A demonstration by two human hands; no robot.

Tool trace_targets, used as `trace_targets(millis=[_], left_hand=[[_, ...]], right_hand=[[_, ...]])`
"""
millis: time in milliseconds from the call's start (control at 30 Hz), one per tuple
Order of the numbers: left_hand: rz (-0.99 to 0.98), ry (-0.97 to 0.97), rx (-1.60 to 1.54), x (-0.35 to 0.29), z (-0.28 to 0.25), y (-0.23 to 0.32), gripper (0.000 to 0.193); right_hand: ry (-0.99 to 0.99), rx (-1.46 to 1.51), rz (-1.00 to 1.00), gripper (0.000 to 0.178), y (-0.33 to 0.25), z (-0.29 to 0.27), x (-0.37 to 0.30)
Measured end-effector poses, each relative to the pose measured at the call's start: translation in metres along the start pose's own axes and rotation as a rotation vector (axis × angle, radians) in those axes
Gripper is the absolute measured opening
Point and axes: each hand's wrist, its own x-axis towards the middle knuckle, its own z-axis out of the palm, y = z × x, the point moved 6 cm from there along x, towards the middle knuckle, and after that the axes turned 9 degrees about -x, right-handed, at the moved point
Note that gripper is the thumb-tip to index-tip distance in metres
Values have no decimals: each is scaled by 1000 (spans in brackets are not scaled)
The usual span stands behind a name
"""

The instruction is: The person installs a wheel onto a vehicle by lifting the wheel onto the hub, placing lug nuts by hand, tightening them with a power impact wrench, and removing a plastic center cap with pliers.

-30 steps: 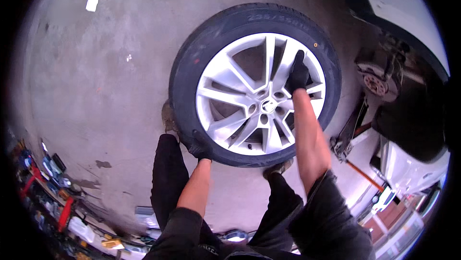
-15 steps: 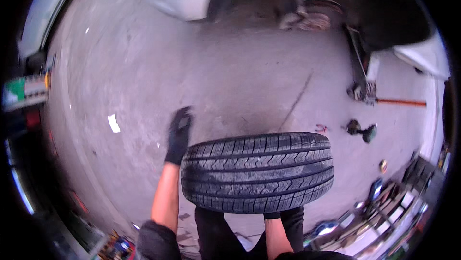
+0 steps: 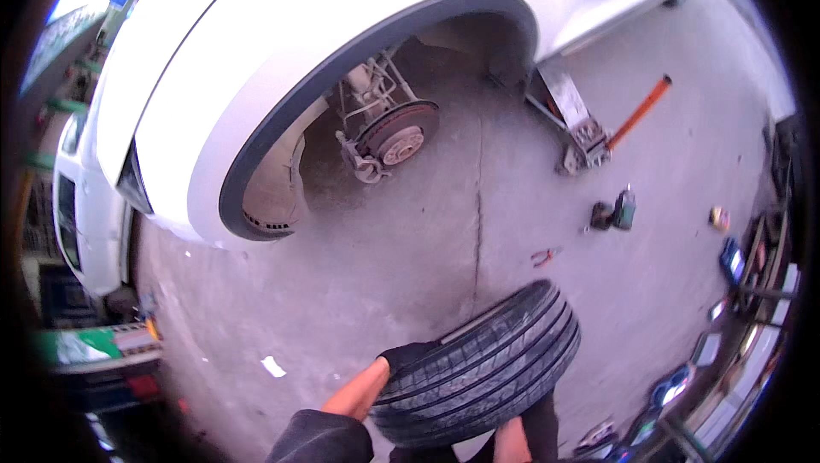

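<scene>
A black tyre is in front of my legs, tread toward me and its right end tilted up and away. My left hand, in a black glove, presses on its far left side, fingers wrapped over the edge and partly hidden. My right forearm reaches to the near side of the tyre, whose bulk hides that hand. Ahead, a white car's open wheel arch shows a bare hub with a rusty brake disc.
A floor jack with an orange handle stands under the car's side. On the floor lie a dark green power tool and red-handled pliers. A cluttered rack lines the right; another white vehicle stands far left.
My left hand, off the tyre before, is now on its far side. The tyre has tilted, its right end rising. My view has swung toward the car's wheel arch, which looks nearer.
</scene>
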Motion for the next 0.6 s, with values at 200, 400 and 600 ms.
trace_targets(millis=[200,400,600], left_hand=[[115,146,634,20,-45,120,40],[308,318,971,81,-156,221,38],[612,524,191,79,-231,364,48]], right_hand=[[-92,82,108,43,-24,45,47],[-259,94,129,44,20,116,157],[-321,101,70,44,42,188,282]])
